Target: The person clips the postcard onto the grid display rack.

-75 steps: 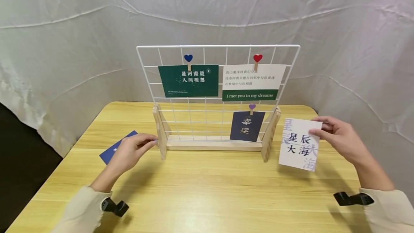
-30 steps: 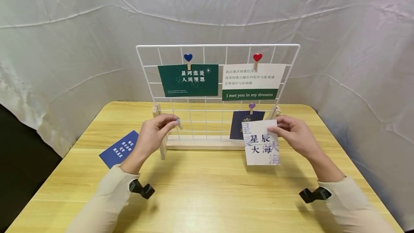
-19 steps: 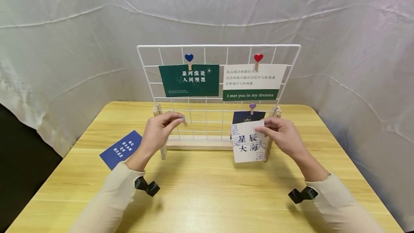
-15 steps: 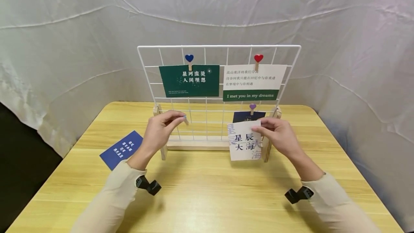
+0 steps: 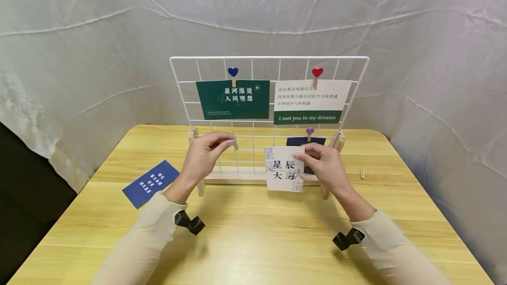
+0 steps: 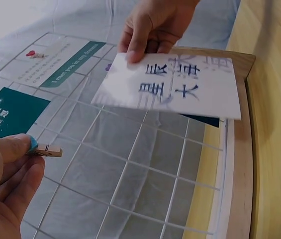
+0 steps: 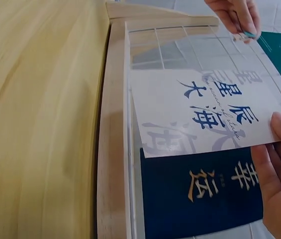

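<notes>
My left hand (image 5: 203, 155) pinches a small wooden clothespin (image 6: 50, 150) with a light blue top, held before the lower left of a white wire grid (image 5: 261, 57). Between thumb and fingers, my right hand (image 5: 326, 164) grips a white card (image 5: 283, 179) by its upper right corner. This card hangs before the grid's lower middle, printed side toward me. Behind it and the right hand, a dark blue card (image 7: 200, 214) hangs partly covered under a purple heart clothespin (image 5: 310, 131).
Higher on the grid are a green card (image 5: 233, 109) under a blue heart clothespin (image 5: 233, 72) and a white-and-green card (image 5: 306, 118) under a red one (image 5: 317, 72). On the table lie a blue card (image 5: 148, 184), left, and a clothespin (image 5: 362, 173), right.
My right hand has carried the white card leftward from beyond the stand's right leg. The left hand has moved right with its clothespin, uncovering the blue card. The right-hand table clothespin now shows.
</notes>
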